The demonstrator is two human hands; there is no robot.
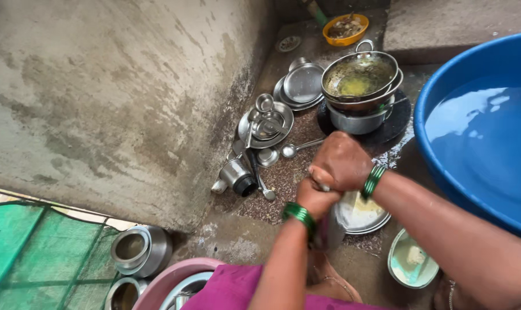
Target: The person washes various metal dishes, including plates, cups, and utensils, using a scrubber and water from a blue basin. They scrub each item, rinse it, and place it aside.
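tub [444, 92]: big blue basin at the right, full of clear water, close beside the right forearm; rinse water is within easy reach.
wall [99, 103]: stained concrete on the left, dishes piled on the floor at its foot.
pan stack [361, 86]: greasy wok on top of steel pots, well beyond the hands.
plates [302, 85]: flat steel ones left of the stack; a tray of small bowls [265, 123] nearer, with a spoon [298, 148] and a cup [237, 175] lying on its side.
plate [358, 215]: steel, with yellowish residue, on the floor directly under the hands.
right hand [341, 161]: clenched into a tight fist over the left, fingers curled fully in; what it grips is hidden, perhaps a scrubber.
left hand [315, 198]: also closed tight, pressed up against the right; a steel vessel seems to sit below it, but I cannot tell whether it is held.
doing it well: judging by the grip, scrubbing goes best low over the plate, so drips land there.
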